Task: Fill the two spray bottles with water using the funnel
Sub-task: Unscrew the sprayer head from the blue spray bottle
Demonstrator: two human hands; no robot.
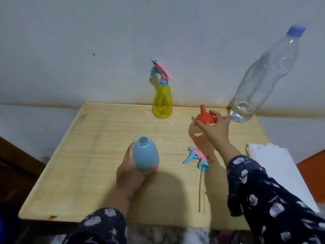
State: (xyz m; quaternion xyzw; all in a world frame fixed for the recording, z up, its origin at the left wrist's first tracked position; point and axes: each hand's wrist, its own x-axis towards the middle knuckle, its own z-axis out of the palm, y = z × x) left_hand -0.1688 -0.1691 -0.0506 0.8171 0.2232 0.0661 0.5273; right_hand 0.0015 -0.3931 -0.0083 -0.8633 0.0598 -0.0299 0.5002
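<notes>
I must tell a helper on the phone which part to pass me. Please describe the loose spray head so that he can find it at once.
Start at the wooden table by the wall. Near its right front, between the open blue bottle and the patterned sleeve, the spray head lies on its side. Unlike the one on the yellow bottle, it is detached, its thin tube pointing at the front edge.

Support surface: light wooden table (98,155) with a raised rim, set against a pale wall. Standing on it at the far edge: yellow spray bottle (162,101), pink-and-blue trigger head fitted, upright. Far right corner: clear water bottle (265,76), blue cap on, a little water in the bottom. Lying right of centre: detached spray trigger head (197,157), on its side, dip tube pointing toward the near edge.
</notes>
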